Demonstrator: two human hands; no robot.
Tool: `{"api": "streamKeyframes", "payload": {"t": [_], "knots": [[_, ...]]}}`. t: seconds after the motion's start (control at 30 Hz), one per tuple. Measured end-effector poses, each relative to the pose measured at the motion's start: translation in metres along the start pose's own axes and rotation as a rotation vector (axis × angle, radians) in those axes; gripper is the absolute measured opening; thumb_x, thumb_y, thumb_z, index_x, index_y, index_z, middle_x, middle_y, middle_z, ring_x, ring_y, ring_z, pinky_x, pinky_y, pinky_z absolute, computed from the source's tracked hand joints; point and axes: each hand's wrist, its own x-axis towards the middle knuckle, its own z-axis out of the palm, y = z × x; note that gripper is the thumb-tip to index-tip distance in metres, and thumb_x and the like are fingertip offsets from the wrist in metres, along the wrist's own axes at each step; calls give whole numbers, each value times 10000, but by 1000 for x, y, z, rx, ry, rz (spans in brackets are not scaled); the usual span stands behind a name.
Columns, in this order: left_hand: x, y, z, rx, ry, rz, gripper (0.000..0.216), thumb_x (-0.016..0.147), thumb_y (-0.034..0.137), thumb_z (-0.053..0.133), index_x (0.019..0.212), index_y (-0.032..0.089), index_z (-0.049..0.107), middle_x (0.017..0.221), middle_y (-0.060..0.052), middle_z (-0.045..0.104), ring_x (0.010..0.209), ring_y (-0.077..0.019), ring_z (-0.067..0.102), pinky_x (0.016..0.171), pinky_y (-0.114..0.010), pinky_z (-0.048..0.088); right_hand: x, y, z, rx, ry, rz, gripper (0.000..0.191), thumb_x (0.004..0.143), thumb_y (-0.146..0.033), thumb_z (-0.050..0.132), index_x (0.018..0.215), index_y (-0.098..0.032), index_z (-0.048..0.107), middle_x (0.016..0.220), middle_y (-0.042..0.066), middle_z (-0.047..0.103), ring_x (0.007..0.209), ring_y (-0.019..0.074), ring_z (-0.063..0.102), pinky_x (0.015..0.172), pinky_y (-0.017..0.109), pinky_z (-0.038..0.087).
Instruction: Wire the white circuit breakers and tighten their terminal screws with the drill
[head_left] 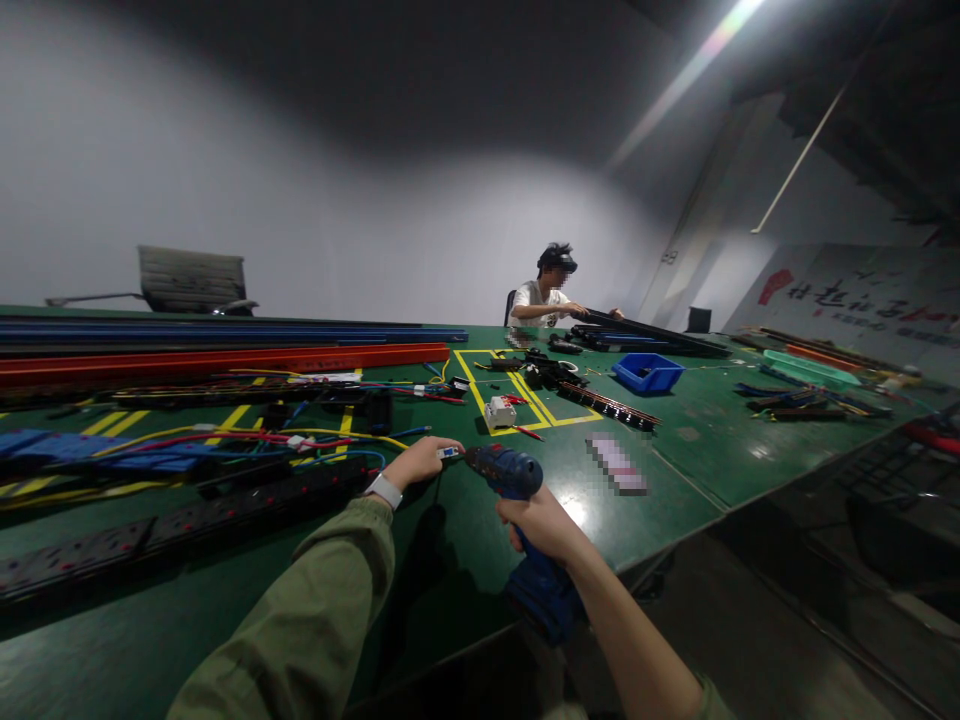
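Note:
My right hand [544, 522] is wrapped round the grip of a blue cordless drill [517, 510], whose nose points left over the green table [675, 470]. My left hand [421, 461] is closed in a pinch on a small white and blue part [448, 453] held right at the drill's tip. A white band sits on my left wrist, above an olive sleeve. A long black strip [187, 515] with red dots lies on the table just left of my left hand.
Red and blue long channels [225, 358] lie at the back left, with loose yellow, blue and red wires [247, 438] in front. A white breaker [500, 412], a blue bin [647, 372] and a blurred card [616, 463] lie ahead. Another person [547, 295] sits at the far side handling a black strip.

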Motion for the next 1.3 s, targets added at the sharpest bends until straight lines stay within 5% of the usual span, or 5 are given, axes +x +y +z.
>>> {"api": "streamKeyframes", "payload": {"t": [1.3], "knots": [[1,-2,1,24,-4,7,620,664,7,484,1214,223,673,1158,-17,712,1085,-195,635,990,-251,424,2,4,1,25,20,-9,133,682,-212,541,810,-176,542,462,-69,478,374,113,484,381,213,331]]}}
